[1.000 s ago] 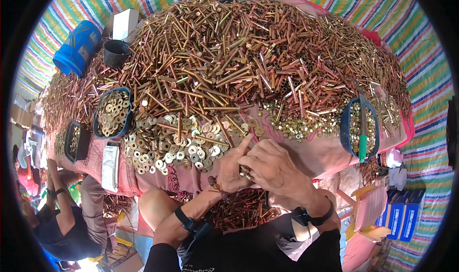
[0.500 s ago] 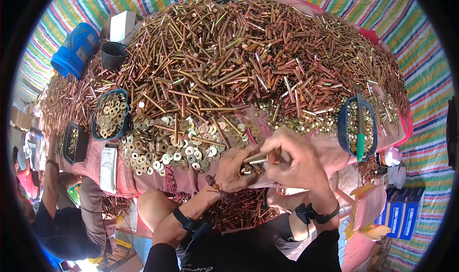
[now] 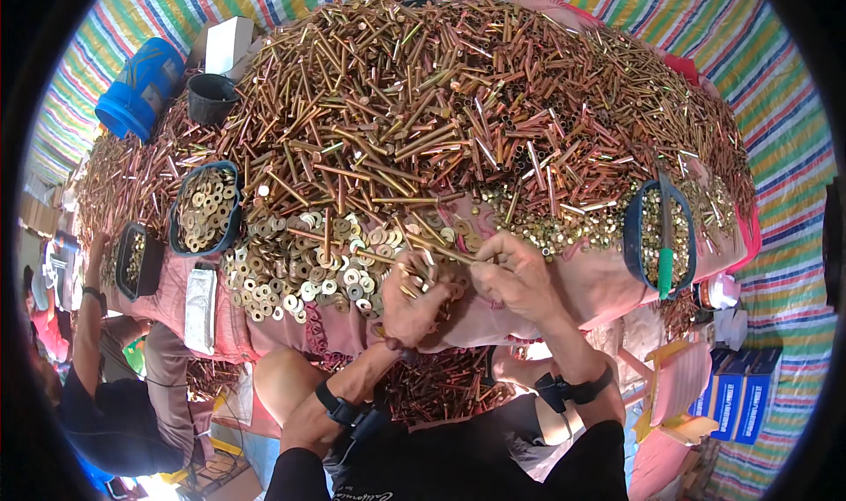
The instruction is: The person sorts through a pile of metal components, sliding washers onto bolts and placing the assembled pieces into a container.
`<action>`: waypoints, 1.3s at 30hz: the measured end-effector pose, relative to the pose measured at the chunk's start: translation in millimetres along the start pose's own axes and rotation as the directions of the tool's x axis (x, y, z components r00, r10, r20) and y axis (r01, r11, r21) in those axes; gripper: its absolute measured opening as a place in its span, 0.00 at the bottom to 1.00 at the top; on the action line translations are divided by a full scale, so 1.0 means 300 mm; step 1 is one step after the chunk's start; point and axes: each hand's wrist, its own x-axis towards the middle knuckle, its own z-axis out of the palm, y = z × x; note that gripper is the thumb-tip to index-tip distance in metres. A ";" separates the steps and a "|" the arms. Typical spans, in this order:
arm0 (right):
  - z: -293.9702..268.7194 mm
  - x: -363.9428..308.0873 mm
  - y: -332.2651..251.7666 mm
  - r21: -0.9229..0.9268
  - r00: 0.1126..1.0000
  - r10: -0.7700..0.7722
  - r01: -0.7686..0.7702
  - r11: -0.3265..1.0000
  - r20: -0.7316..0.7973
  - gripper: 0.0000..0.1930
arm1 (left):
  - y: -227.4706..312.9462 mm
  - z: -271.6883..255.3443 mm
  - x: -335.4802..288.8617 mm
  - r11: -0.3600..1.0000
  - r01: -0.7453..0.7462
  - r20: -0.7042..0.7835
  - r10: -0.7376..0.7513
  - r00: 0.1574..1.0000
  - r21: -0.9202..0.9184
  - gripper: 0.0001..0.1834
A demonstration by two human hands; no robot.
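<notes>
A person sits at a table draped in pink cloth (image 3: 608, 281), heaped almost edge to edge with a pile of brass-coloured bolts (image 3: 458, 122). Both hands meet at the near edge of the table. The left hand (image 3: 414, 303) is cupped palm up, fingers curled loosely around a few small brass pieces; how many I cannot tell. The right hand (image 3: 515, 276) is pinched shut on one long thin bolt (image 3: 441, 256), which lies nearly level and points left across the left hand's fingertips.

A second ago the two hands were pressed together with no bolt showing between them. Half a second ago the right hand had drawn a bolt up and held it clear of the left palm. Now that bolt has come down and its free end sits at the left fingers, so my reading is that a small piece from the left hand is being threaded onto it.

Just left of the hands lies a spread of flat brass washers (image 3: 300, 276) on the cloth. Further left stands a dark bowl of washers (image 3: 204, 208); at the right, a blue tub of small brass nuts (image 3: 656, 237). A blue jug (image 3: 141, 85) rests at the far left corner. Another person's arm (image 3: 88, 325) reaches up at the left edge.
</notes>
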 end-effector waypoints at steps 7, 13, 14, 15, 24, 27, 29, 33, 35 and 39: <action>0.095 0.018 0.064 -0.186 0.994 -0.108 0.103 0.977 -0.015 0.11 | 0.090 -0.023 0.018 0.782 0.233 0.026 -0.268 0.963 -0.578 0.18; 0.124 0.039 -0.005 -0.417 0.966 -0.248 0.254 0.873 0.069 0.10 | 0.110 -0.091 0.040 0.637 0.410 0.223 -0.356 0.908 -0.652 0.20; 0.129 0.041 -0.006 -0.417 0.966 -0.249 0.254 0.873 0.068 0.10 | 0.114 -0.095 0.045 0.602 0.426 0.264 -0.343 0.902 -0.675 0.23; 0.134 0.045 -0.005 -0.405 0.957 -0.267 0.292 0.867 0.116 0.11 | 0.119 -0.092 0.046 0.629 0.401 0.229 -0.340 0.912 -0.665 0.23; 0.156 0.100 0.037 -0.551 0.921 -0.379 0.361 0.752 0.086 0.10 | 0.157 -0.201 0.100 0.615 0.180 0.004 -0.277 0.961 -0.768 0.19; 0.169 0.102 0.091 -0.652 0.898 -0.419 0.399 0.644 0.136 0.08 | 0.193 -0.231 0.111 0.628 0.120 -0.048 -0.244 0.969 -0.769 0.18; 0.174 0.105 0.102 -0.700 0.891 -0.420 0.410 0.585 0.171 0.09 | 0.192 -0.240 0.118 0.654 0.089 -0.089 -0.234 0.968 -0.752 0.17; 0.216 0.142 0.142 -0.764 0.861 -0.455 0.448 0.465 0.229 0.10 | 0.198 -0.303 0.109 0.679 0.008 -0.181 -0.207 0.962 -0.734 0.17; 0.219 0.150 0.155 -0.806 0.844 -0.467 0.459 0.375 0.263 0.10 | 0.187 -0.328 0.109 0.691 0.040 -0.171 -0.233 0.957 -0.721 0.15; 0.203 0.158 0.112 -0.810 0.864 -0.446 0.427 0.403 0.233 0.07 | 0.157 -0.331 0.102 0.721 -0.025 -0.218 -0.176 0.960 -0.693 0.13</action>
